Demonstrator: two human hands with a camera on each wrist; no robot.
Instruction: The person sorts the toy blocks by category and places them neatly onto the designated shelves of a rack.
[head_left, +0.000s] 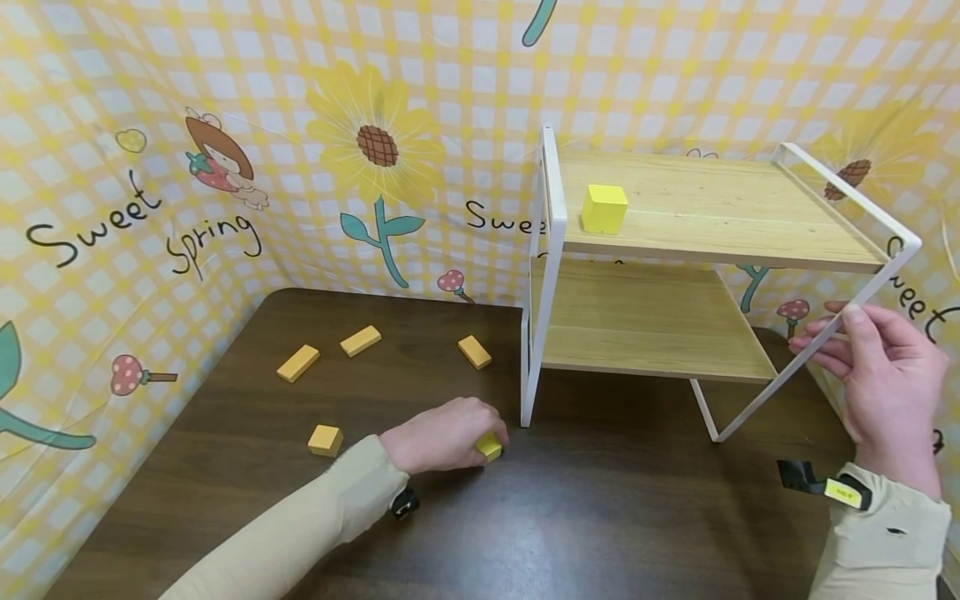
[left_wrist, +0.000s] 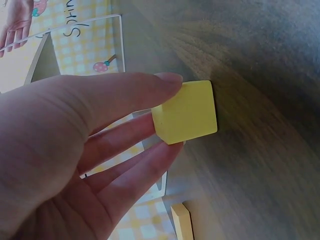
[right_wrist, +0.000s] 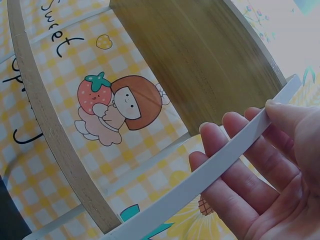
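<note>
My left hand (head_left: 450,435) pinches a yellow cube (left_wrist: 187,112) between thumb and fingertips, low over the dark table in front of the shelf's left leg. In the head view the fingers partly cover that cube. My right hand (head_left: 888,367) holds the white metal side bar (right_wrist: 215,167) of a two-tier wooden shelf (head_left: 675,308), the thumb on one side and the fingers behind it. Another yellow cube (head_left: 604,209) sits on the upper board, near its left end.
Orange-yellow rectangular blocks lie on the table's left half: one block (head_left: 298,363), a second block (head_left: 361,341), a third block (head_left: 475,352) near the shelf, and a thicker block (head_left: 326,440) nearer me. A checked cloth (head_left: 465,108) hangs behind the table.
</note>
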